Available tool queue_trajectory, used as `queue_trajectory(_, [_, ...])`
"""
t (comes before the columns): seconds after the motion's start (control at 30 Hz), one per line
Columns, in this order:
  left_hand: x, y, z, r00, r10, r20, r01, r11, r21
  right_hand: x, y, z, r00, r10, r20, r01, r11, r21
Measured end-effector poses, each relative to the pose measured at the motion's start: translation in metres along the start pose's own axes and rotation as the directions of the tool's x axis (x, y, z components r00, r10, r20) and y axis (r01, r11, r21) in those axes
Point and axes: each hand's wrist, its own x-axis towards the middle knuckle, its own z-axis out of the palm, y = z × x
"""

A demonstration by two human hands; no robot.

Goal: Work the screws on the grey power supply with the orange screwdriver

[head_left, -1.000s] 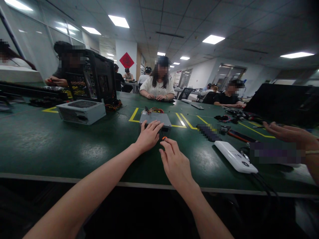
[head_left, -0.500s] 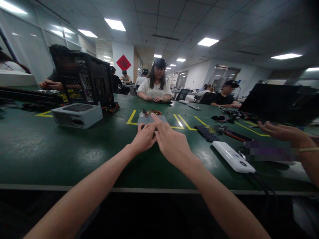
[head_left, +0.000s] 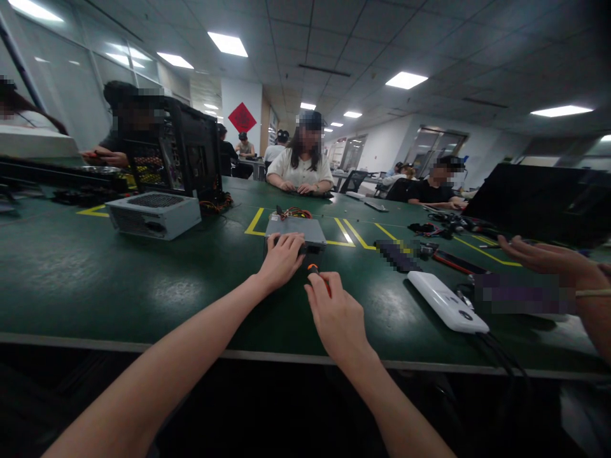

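Note:
A grey metal computer power supply (head_left: 309, 230) lies on the green table in front of me, with a bundle of coloured cables (head_left: 296, 214) at its far side. My left hand (head_left: 281, 259) grips its near left edge, fingers curled over the top. Closer to me, my right hand (head_left: 338, 312) is closed around a screwdriver (head_left: 312, 270) with an orange and black handle. The shaft and tip cannot be made out. This hand is apart from the power supply, just off its near right corner.
To the left stand a second power supply (head_left: 155, 216) and an open black computer case (head_left: 193, 149). A white power bank-like device (head_left: 446, 302) with cables lies right, near another person's hand (head_left: 548, 261). Yellow tape (head_left: 360, 235) marks the table. A person (head_left: 300, 165) sits opposite.
My right hand has drawn back from over the power supply toward me, and the screwdriver handle now shows in it. My left hand stays on the power supply. The view has shifted slightly.

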Motion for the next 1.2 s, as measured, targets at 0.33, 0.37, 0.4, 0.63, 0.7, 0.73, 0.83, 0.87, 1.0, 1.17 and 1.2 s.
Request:
queue_trajectory(0.33, [0.000,0.002,0.001,1.000,-0.009,-0.017,0.009,1.000,-0.005,0.002,0.000,-0.006,0.986,0.137,0.092,-0.151,0.974,0.169])
queue_trajectory(0.37, [0.001,0.002,0.001,1.000,-0.014,-0.020,0.014,1.000,-0.011,0.002,0.001,-0.007,0.979,0.183,0.095,-0.197,0.965,0.175])
queue_trajectory(0.4, [0.001,0.002,0.001,1.000,-0.021,-0.023,0.020,1.000,-0.016,0.002,0.001,-0.008,0.972,0.215,0.093,-0.229,0.956,0.184])
queue_trajectory(0.63, [0.007,0.002,0.003,0.995,-0.089,-0.042,0.088,0.996,-0.035,-0.002,0.001,-0.002,0.990,0.140,0.030,-0.143,0.969,0.202])
queue_trajectory(0.7, [0.007,0.002,0.003,0.995,-0.091,-0.041,0.090,0.995,-0.031,-0.001,0.002,-0.002,0.976,0.217,0.017,-0.216,0.955,0.203])
queue_trajectory(0.73, [0.007,0.003,0.002,0.995,-0.091,-0.039,0.090,0.995,-0.029,-0.001,0.002,-0.003,0.973,0.231,0.020,-0.229,0.949,0.217])
queue_trajectory(0.83, [0.007,0.003,0.002,0.994,-0.102,-0.036,0.101,0.995,-0.026,0.000,-0.001,-0.004,0.990,0.136,0.026,-0.138,0.958,0.253])
queue_trajectory(0.87, [0.007,0.003,0.001,0.994,-0.104,-0.034,0.103,0.994,-0.026,0.000,-0.002,-0.003,0.996,0.089,0.016,-0.090,0.964,0.251])
queue_trajectory(1.0, [0.008,0.002,0.002,0.995,-0.099,-0.028,0.098,0.995,-0.031,0.011,-0.001,-0.002,0.997,0.070,-0.015,-0.067,0.981,0.184])
queue_trajectory(1.17, [0.013,-0.007,0.006,0.992,-0.115,-0.043,0.114,0.993,-0.036,0.028,0.008,-0.003,1.000,-0.001,0.001,0.001,0.988,0.153])
queue_trajectory(1.2, [0.014,-0.009,0.008,0.993,-0.113,-0.041,0.112,0.993,-0.039,0.030,0.010,-0.003,0.998,-0.055,-0.002,0.055,0.987,0.150])
